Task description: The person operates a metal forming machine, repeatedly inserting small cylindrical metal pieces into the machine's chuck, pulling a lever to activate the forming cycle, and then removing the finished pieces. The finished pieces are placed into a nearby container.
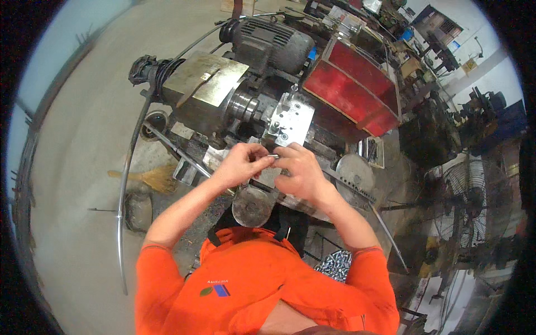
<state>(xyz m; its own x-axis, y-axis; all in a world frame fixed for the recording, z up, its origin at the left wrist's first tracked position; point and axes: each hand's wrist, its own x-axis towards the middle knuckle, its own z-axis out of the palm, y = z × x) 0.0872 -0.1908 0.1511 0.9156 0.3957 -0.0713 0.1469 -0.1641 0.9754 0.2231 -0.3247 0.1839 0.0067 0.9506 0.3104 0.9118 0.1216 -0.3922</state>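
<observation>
A small, shiny metal pin (273, 156) sits between my two hands, in front of the machine. My left hand (241, 163) pinches it between thumb and fingers. The curled fingers of my right hand (300, 172) close on its other end; my fingers partly cover the pin. Just beyond my hands lies a bright metal plate (295, 120) with holes and bolts. To its left is the machine's round steel spindle (243, 106). Below my hands, close to my body, is a round, worn metal disc (252, 206).
A dark motor (271, 47) and a red box (352, 84) stand beyond the machine. Many small metal pieces (335, 264) are heaped at my lower right. Long metal bars (124, 212) stick out at left. A straw broom (153, 177) and a large fan (466, 198) flank the machine.
</observation>
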